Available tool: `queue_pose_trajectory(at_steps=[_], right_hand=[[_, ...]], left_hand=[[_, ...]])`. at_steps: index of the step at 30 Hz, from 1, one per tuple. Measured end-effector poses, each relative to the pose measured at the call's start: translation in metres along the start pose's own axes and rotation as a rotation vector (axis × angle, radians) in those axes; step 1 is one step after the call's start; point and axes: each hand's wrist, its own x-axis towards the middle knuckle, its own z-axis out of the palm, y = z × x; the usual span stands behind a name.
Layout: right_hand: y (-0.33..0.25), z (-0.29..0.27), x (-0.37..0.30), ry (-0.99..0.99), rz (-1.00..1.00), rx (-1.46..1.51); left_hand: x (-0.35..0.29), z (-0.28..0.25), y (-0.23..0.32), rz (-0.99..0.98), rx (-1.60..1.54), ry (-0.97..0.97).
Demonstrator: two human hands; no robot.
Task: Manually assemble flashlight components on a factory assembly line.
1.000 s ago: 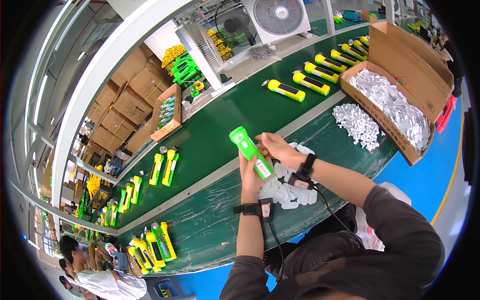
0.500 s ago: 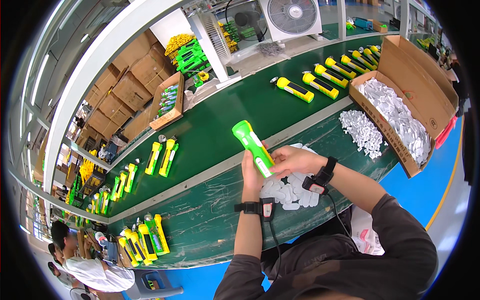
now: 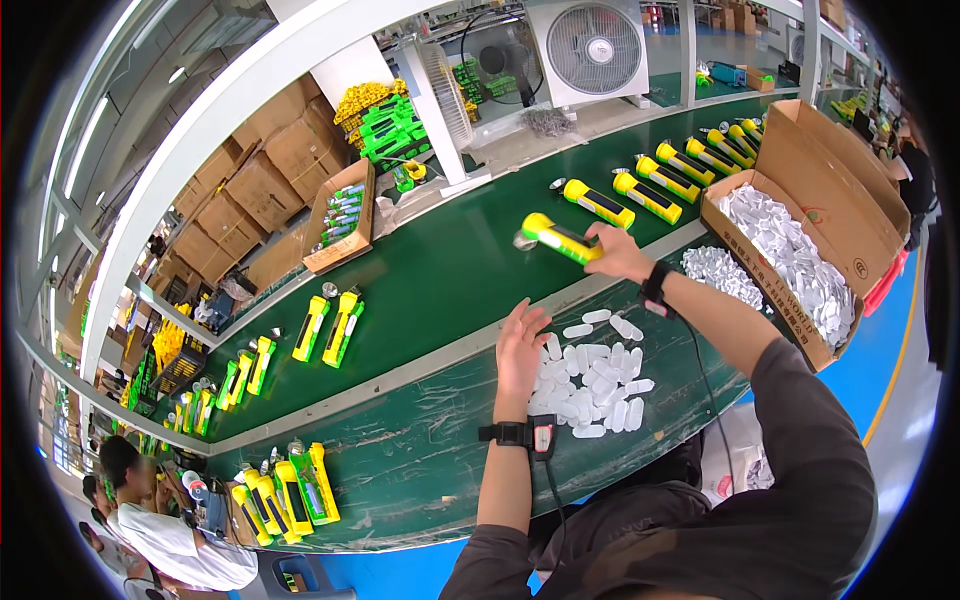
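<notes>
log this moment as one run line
right hand: holds yellow flashlight | left hand: empty, half open, beside loose white pieces | cardboard box: more white pieces inside

Fisheye view fr. L cam of head-worn pair, set high at near edge of bench (image 3: 420, 440), facing down & fwd. across to belt (image 3: 450, 260) past far edge. Wearer's torso (image 3: 690, 545) lies closest, L hand (image 3: 522, 345) & R hand (image 3: 615, 255) mid-range, box fan (image 3: 597, 48) well beyond; straight edges bow toward rim.
</notes>
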Motion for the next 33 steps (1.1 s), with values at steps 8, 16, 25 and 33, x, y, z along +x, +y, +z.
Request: queue_pose_trajectory(at_steps=[8,16,25,33], right_hand=[[0.031,0.027,0.017,0.053,0.183,-0.338],[0.03,0.036,0.025,0.138,0.069,-0.348],[0.02,0.028,0.065,-0.45,0.071,-0.432],[0.05,-0.024,-0.017,-0.618,-0.427,-0.622]], left_hand=[[-0.001,-0.006,-0.002,0.002,-0.057,0.005],[0.0,-0.001,-0.002,-0.001,-0.035,0.048],[-0.007,-0.014,0.006,0.051,-0.085,0.08],[0.04,-0.042,0.069,0.177,0.38,0.404]])
